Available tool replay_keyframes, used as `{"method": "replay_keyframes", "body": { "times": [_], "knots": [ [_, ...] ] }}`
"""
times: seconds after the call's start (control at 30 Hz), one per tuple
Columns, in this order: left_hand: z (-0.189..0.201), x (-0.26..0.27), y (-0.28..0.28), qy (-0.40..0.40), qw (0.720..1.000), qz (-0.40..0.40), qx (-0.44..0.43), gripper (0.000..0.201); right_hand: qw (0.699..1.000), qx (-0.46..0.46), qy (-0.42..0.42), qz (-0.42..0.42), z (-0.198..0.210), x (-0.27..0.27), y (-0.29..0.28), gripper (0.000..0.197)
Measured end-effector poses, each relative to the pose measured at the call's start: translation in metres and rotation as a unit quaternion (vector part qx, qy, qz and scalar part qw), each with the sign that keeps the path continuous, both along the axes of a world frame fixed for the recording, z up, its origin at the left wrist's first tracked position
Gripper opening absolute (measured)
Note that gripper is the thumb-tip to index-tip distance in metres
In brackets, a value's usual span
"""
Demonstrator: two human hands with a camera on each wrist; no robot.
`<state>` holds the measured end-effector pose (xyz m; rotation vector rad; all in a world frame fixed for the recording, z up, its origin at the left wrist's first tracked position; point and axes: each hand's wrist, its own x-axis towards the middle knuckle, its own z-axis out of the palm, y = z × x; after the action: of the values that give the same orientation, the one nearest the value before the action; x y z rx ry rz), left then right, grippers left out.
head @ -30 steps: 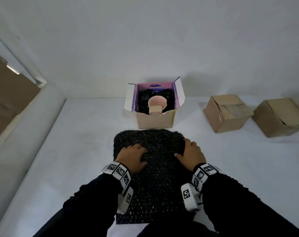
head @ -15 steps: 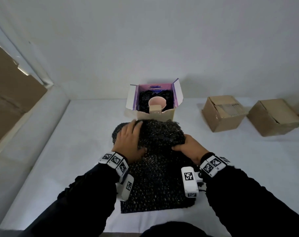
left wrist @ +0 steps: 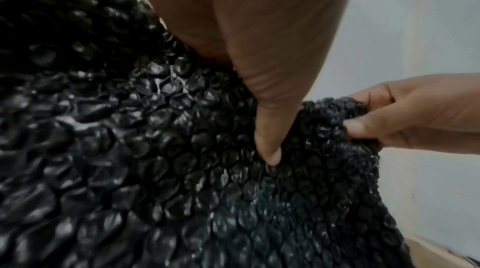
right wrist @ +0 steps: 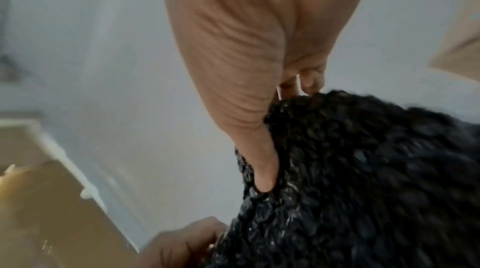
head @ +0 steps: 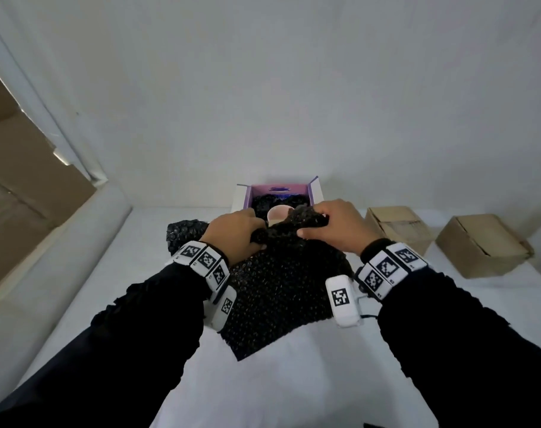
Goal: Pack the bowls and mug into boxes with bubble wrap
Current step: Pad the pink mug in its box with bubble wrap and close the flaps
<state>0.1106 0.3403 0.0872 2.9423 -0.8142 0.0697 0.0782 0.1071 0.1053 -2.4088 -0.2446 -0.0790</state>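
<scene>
A sheet of black bubble wrap (head: pixel 281 288) hangs lifted off the white table, bunched at its top edge. My left hand (head: pixel 235 233) grips the top left of the bubble wrap (left wrist: pixel 182 169), thumb pressed into it. My right hand (head: pixel 334 230) pinches the top right of the bubble wrap (right wrist: pixel 363 169). Just behind the hands stands an open box (head: pixel 314 193) with a purple inside, lined with black wrap, and a pink mug (head: pixel 276 213) sits in it, partly hidden by the raised sheet.
Two brown cardboard boxes (head: pixel 395 227) (head: pixel 482 245) sit at the right on the white table (head: pixel 293 381). A white wall rises right behind the open box. A padded white edge (head: pixel 77 257) and brown panels run along the left.
Both hands went from pressing flat on the bubble wrap to gripping its far edge and lifting it up and forward toward the open box; the sheet's near end now hangs above the table.
</scene>
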Motion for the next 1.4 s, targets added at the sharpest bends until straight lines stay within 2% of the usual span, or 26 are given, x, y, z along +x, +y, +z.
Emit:
{"method": "replay_keyframes", "body": {
  "times": [0.07, 0.13, 0.2, 0.27, 0.33, 0.47, 0.57, 0.63, 0.7, 0.8, 0.87, 0.97, 1.07, 1.13, 1.2, 1.3, 1.4],
  "knots": [
    [0.015, 0.006, 0.005, 0.002, 1.0, 0.025, 0.007, 0.05, 0.993, -0.12, -0.014, -0.017, 0.02, 0.01, -0.001, 0.03],
    [0.03, 0.013, 0.014, -0.006, 0.997, 0.061, 0.039, 0.055, 0.985, -0.166, -0.032, -0.041, 0.036, 0.019, -0.003, 0.03],
    [0.046, 0.02, 0.022, -0.021, 0.993, 0.085, 0.082, 0.043, 0.988, -0.134, -0.046, -0.057, 0.048, 0.029, -0.006, 0.015],
    [0.062, 0.027, 0.025, -0.032, 0.991, 0.105, 0.081, 0.028, 0.996, -0.038, -0.04, -0.069, 0.057, 0.04, -0.009, 0.006],
    [0.078, 0.034, 0.025, -0.058, 0.989, 0.126, 0.039, 0.023, 0.994, 0.027, -0.063, -0.087, 0.067, 0.051, -0.012, 0.009],
    [0.106, 0.046, 0.018, -0.156, 0.969, 0.155, -0.112, 0.033, 0.979, 0.042, -0.171, -0.1, 0.089, 0.07, -0.01, 0.005],
    [0.123, 0.053, 0.012, -0.223, 0.938, 0.105, -0.243, 0.044, 0.954, 0.098, -0.269, -0.094, 0.098, 0.084, -0.008, 0.009],
    [0.125, 0.06, 0.011, -0.256, 0.921, 0.06, -0.289, 0.047, 0.936, 0.115, -0.322, -0.084, 0.098, 0.09, -0.008, 0.012],
    [0.115, 0.071, 0.011, -0.272, 0.913, 0.025, -0.302, 0.046, 0.928, 0.113, -0.346, -0.077, 0.09, 0.094, -0.01, 0.017],
    [0.084, 0.086, 0.013, -0.252, 0.93, -0.001, -0.268, 0.043, 0.942, 0.066, -0.321, -0.074, 0.063, 0.1, -0.014, 0.021],
    [0.055, 0.092, 0.012, -0.22, 0.944, -0.005, -0.244, 0.042, 0.95, -0.012, -0.297, -0.094, 0.036, 0.103, -0.016, 0.019],
    [0.012, 0.095, 0.004, -0.144, 0.966, -0.008, -0.216, 0.042, 0.946, -0.127, -0.277, -0.115, -0.001, 0.104, -0.016, 0.018],
    [-0.028, 0.098, -0.004, -0.043, 0.983, -0.001, -0.177, 0.031, 0.95, -0.197, -0.23, -0.076, -0.028, 0.107, -0.013, 0.019],
    [-0.049, 0.101, -0.01, -0.02, 0.992, 0.017, -0.126, 0.039, 0.962, -0.2, -0.181, -0.037, -0.04, 0.11, -0.007, 0.022],
    [-0.062, 0.105, -0.016, -0.013, 0.996, 0.044, -0.08, 0.039, 0.966, -0.212, -0.146, -0.009, -0.051, 0.116, -0.001, 0.027],
    [-0.066, 0.108, -0.024, 0.029, 0.992, 0.053, -0.11, 0.02, 0.964, -0.245, -0.099, 0.011, -0.064, 0.126, 0.005, 0.034],
    [-0.069, 0.112, -0.025, 0.055, 0.991, 0.06, -0.109, 0.019, 0.946, -0.319, -0.051, 0.035, -0.073, 0.133, 0.011, 0.025]
  ]
}}
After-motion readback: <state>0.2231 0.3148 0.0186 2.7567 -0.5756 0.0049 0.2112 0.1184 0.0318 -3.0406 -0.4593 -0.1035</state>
